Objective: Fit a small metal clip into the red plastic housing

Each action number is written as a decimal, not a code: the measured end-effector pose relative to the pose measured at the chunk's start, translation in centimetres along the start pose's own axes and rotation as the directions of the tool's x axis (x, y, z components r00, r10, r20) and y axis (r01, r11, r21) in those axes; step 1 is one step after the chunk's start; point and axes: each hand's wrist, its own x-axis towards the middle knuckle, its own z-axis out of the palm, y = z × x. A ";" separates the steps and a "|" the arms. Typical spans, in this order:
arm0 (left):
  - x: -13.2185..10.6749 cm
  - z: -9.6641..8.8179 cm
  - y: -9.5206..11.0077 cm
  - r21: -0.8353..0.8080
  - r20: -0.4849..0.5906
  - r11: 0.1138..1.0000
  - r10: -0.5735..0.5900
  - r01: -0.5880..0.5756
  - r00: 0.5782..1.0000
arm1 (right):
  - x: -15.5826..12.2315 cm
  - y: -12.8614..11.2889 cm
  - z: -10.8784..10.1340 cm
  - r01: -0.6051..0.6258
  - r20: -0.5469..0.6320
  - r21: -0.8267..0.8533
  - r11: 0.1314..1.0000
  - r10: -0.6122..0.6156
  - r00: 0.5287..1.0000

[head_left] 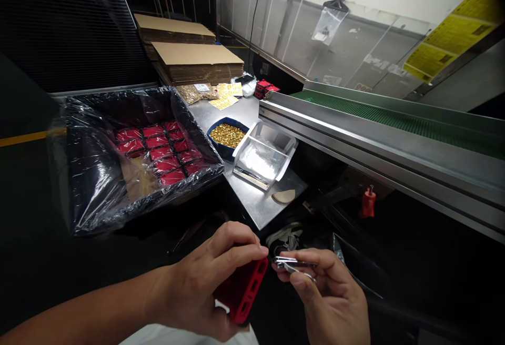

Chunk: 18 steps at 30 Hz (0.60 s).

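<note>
My left hand [201,276] is closed around a red block-shaped part [250,291]. Its narrow side, with several rectangular openings, faces right, and my fingers cover much of the rest. In my right hand [331,295], pinched between thumb and fingers, are silver nail clippers [292,263]. Their jaws point left, close beside the part's upper corner, and a small gap seems to lie between them. Beyond my hands, a box lined with clear plastic [84,187] holds several red parts [165,163] in rows.
A blue container [215,146] of small brass-coloured pieces stands beside a clear divided bin [290,150] on a metal table [252,211]. Cardboard stacks [197,54] lie behind. A conveyor with a green belt [374,116] runs along the right. A shoe [284,239] shows below.
</note>
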 end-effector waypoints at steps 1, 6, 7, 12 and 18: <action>0.0 0.0 -0.1 -0.004 0.003 1.000 -0.002 0.002 1.000 | 0.0 0.0 0.1 -0.004 -0.004 0.010 1.000 0.004 1.000; -0.1 0.1 -0.3 -0.032 -0.015 0.999 0.000 0.000 1.000 | 0.5 1.0 -0.8 0.067 0.001 0.026 0.997 -0.067 0.998; -0.1 0.0 -0.3 -0.034 -0.018 0.999 0.000 -0.001 1.000 | 0.7 1.5 -1.3 0.084 0.024 0.023 0.996 -0.084 0.996; -0.5 -0.1 -0.6 -0.105 0.009 0.993 -0.062 0.062 0.998 | 2.8 4.8 -2.9 0.066 0.052 0.017 0.998 -0.067 0.996; -4.9 1.6 -4.5 -0.209 0.160 0.845 -0.467 0.492 0.870 | 7.8 12.9 -1.4 0.014 -0.104 -0.220 0.975 -0.037 0.994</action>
